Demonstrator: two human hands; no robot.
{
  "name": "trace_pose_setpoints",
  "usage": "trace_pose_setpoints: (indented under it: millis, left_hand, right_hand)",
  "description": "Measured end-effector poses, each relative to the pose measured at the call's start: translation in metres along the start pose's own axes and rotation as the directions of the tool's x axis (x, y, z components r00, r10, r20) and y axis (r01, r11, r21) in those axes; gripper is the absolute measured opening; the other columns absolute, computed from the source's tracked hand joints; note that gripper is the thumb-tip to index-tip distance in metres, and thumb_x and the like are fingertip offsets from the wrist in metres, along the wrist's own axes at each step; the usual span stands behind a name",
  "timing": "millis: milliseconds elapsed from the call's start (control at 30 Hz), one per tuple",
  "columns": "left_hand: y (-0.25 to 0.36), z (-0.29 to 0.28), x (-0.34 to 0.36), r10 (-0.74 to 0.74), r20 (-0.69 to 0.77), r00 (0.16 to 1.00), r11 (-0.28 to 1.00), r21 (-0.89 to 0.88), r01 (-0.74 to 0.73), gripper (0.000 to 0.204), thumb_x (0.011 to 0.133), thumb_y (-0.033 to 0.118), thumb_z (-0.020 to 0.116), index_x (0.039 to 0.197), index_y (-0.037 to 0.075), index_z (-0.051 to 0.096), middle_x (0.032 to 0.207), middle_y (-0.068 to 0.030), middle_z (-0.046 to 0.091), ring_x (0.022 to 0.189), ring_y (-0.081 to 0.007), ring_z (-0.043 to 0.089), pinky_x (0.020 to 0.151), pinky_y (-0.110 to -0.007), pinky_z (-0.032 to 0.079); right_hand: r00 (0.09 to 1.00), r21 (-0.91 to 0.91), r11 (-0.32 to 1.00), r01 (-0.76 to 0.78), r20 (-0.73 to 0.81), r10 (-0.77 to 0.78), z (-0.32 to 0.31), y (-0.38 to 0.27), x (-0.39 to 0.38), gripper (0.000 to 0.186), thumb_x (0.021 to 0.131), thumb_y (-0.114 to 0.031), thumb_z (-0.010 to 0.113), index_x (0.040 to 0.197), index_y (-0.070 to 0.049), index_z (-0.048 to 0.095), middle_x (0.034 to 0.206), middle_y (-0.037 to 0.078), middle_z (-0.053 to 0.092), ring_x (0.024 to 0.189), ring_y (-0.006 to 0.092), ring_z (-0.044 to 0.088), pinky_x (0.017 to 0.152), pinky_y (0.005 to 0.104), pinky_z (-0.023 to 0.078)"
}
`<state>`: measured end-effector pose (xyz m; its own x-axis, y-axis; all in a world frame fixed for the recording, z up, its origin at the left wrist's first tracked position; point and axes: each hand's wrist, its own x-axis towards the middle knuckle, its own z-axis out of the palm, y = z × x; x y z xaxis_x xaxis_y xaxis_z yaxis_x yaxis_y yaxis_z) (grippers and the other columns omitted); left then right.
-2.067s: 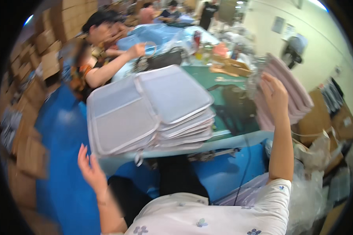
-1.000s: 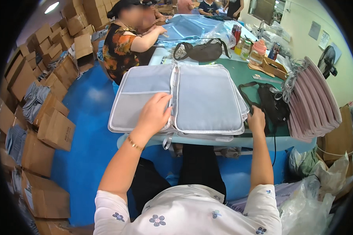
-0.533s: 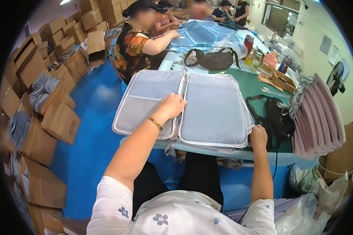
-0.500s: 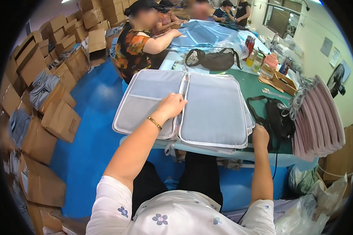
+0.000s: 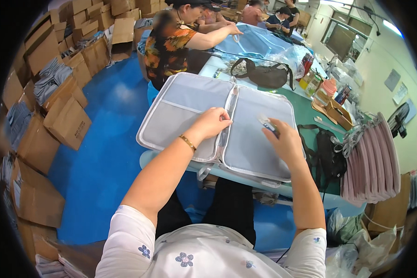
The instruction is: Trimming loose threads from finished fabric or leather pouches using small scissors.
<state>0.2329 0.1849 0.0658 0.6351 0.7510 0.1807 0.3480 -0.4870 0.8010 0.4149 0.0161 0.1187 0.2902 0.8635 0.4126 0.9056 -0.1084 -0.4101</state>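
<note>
A grey fabric case (image 5: 259,139) with pale piping lies opened flat like a book on the table in front of me. Across its left half rests my left hand (image 5: 212,123), fingertips pinched together at the inner edge by the spine; what they grip is too small to make out. Above the right half is my right hand (image 5: 285,140), closed around small thread snips (image 5: 269,126) with a dark blue handle. Their pale tip is blurred and points toward the spine.
A black waist bag (image 5: 264,74) lies beyond the case, and black straps and a pouch (image 5: 329,153) to its right. Folded pink pieces (image 5: 370,162) are stacked at the right edge. Bottles (image 5: 326,90) stand farther back. A co-worker (image 5: 171,51) handles blue material; cardboard boxes (image 5: 69,123) line the left.
My right hand has come up from the table's right edge to above the case's right half, with the snips now showing. My left hand stays by the spine. The view has shifted slightly.
</note>
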Motion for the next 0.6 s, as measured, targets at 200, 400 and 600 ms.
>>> trace_pose_setpoints:
  millis: [200,400,600]
  left_hand:
    - [-0.009,0.009,0.006,-0.114,0.016,0.993,0.986,-0.123,0.115,0.018,0.084,0.019,0.066,0.081,0.002,0.063,0.072,-0.0045,0.061,0.066,-0.0135,0.054,0.062,-0.028,0.045]
    - [-0.007,0.012,0.002,-0.114,-0.096,0.989,0.986,-0.133,0.101,0.017,0.084,0.018,0.065,0.082,0.002,0.063,0.071,-0.0048,0.062,0.065,-0.0136,0.055,0.061,-0.030,0.045]
    - [-0.013,0.018,0.004,-0.093,-0.127,0.987,0.992,-0.095,0.081,0.021,0.082,0.025,0.065,0.082,0.004,0.064,0.087,-0.0142,0.065,0.083,-0.0320,0.062,0.074,-0.040,0.049]
  right_hand:
    - [0.968,-0.264,0.947,0.182,0.216,-0.126,0.008,-0.024,0.024,0.038,0.082,-0.035,0.066,0.112,-0.012,0.066,0.083,0.009,0.064,0.076,0.0275,0.063,0.069,0.0379,0.049]
    - [0.909,-0.392,0.846,0.361,0.348,-0.227,0.014,-0.040,0.043,0.030,0.081,-0.034,0.065,0.103,-0.013,0.068,0.082,0.007,0.065,0.077,0.0275,0.063,0.067,0.0390,0.049]
    - [0.894,-0.561,0.721,0.407,0.406,-0.188,0.023,-0.055,0.053,0.019,0.081,-0.032,0.064,0.086,-0.014,0.069,0.081,0.003,0.065,0.076,0.0235,0.065,0.063,0.0359,0.051]
